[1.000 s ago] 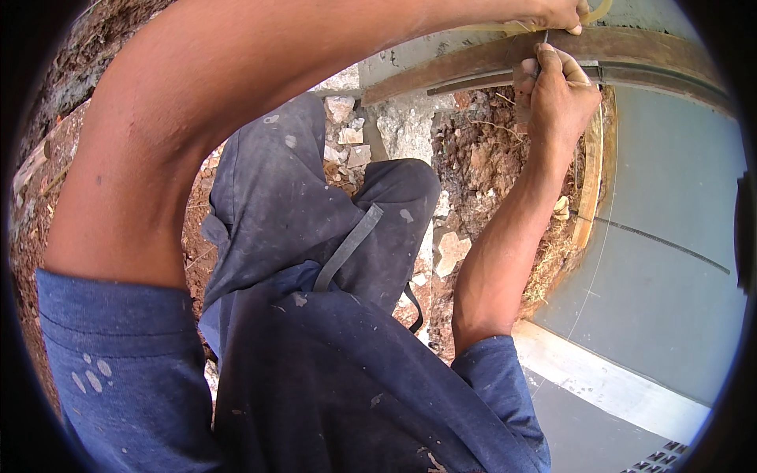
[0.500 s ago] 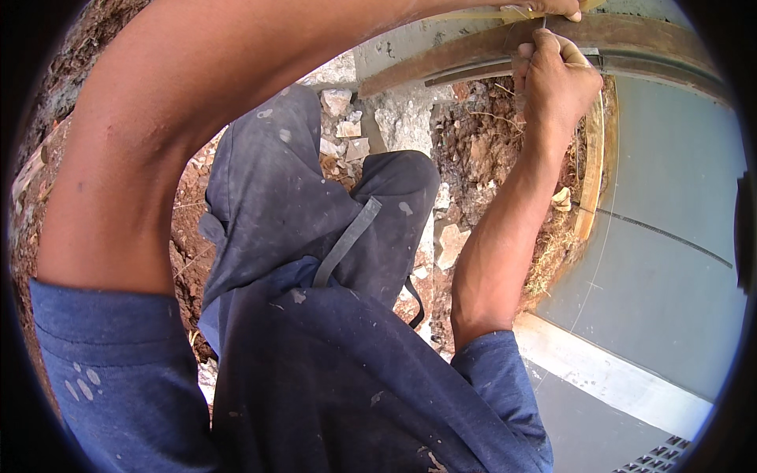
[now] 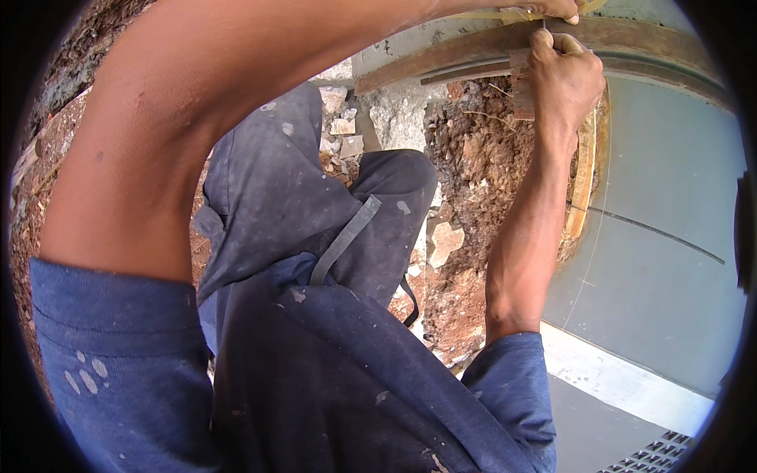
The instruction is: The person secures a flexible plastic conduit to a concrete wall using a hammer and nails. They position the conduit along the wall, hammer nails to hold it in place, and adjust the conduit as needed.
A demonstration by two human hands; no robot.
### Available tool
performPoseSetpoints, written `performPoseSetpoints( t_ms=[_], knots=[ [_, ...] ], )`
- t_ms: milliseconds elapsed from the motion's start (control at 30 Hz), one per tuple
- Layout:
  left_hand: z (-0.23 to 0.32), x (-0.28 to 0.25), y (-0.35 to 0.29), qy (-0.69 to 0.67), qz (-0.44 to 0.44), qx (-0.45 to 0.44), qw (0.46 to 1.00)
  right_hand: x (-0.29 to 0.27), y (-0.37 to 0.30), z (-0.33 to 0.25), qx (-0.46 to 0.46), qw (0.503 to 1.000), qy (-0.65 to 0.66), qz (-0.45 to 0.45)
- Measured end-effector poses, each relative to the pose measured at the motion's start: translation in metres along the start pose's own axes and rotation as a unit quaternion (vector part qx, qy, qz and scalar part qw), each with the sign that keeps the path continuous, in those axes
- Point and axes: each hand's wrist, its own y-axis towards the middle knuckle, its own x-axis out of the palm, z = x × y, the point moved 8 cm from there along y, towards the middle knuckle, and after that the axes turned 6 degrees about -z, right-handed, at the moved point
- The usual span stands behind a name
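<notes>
Right hand (image 3: 564, 71) pinched thin dark tool (image 3: 544, 24) at long brown wooden board (image 3: 473, 49); left hand (image 3: 558, 8) lay at board's far edge, partly cropped, grip unclear, beside flat yellow strip (image 3: 489, 14). Step looked like marking board; next move called for strip held steady.

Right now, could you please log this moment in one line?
left hand: at yellow strip; right hand: pinches thin object; nearby: brown board

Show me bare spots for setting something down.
The grey panel looks mostly bare between the brown board and white band, if level. Crowded: the board, with left hand and right hand close together, and the stones beside the trousers.
</notes>
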Motion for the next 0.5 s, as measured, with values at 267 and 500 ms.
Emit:
performPoseSetpoints(
  t_ms=[267, 500],
  knots=[
    [-0.006, -0.003, -0.007, -0.016, 0.008, 0.011, 1.000, 0.011, 0.016, -0.002, -0.010, 0.987, -0.148, -0.067],
    [-0.013, -0.007, -0.010, -0.019, 0.009, 0.003, 1.000, 0.004, 0.006, -0.018, -0.045, 0.983, -0.163, -0.071]
  ],
)
